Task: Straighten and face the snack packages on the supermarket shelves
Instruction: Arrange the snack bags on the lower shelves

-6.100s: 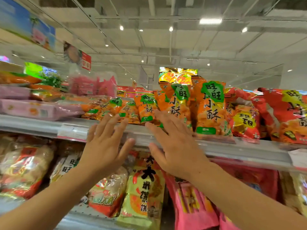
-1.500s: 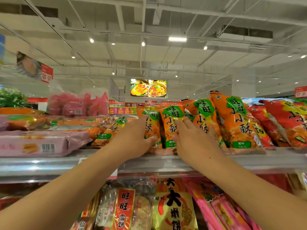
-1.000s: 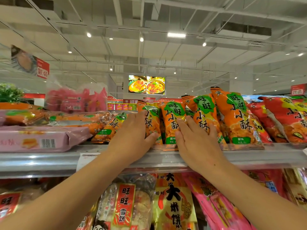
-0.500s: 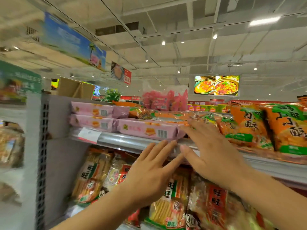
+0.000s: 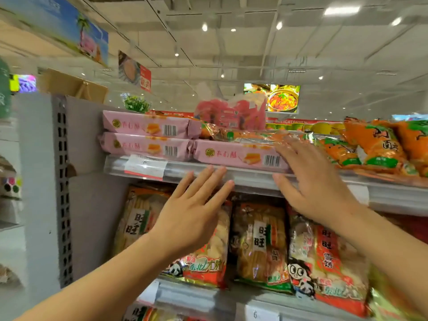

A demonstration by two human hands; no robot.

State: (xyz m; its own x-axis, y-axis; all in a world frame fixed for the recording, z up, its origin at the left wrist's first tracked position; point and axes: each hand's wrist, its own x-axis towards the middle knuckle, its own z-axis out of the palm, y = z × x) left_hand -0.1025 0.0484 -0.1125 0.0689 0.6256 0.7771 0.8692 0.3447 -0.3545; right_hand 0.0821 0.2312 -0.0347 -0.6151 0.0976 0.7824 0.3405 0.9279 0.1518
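Observation:
On the top shelf (image 5: pixel 250 176) lie long pink snack packages (image 5: pixel 236 155), with two more stacked at the left (image 5: pixel 148 135). An orange foil bag (image 5: pixel 254 135) lies flat on the pink one. Orange bags with green labels (image 5: pixel 375 144) lean at the right. My right hand (image 5: pixel 315 181) is spread open, its fingers over the right end of the pink package. My left hand (image 5: pixel 192 209) hovers open just below the shelf rail, fingertips near its edge. Neither hand holds anything.
The shelf below holds upright rice cracker bags (image 5: pixel 259 242). A grey perforated upright and end panel (image 5: pixel 62 181) close the shelf on the left. A pink bag (image 5: pixel 231 112) and a cardboard box (image 5: pixel 74 85) sit on top. A price tag (image 5: pixel 146 166) hangs on the rail.
Both hands left the upright orange bags and moved left along the shelf to the pink packages. The view swung left with them. My right hand now reaches the pink package's end.

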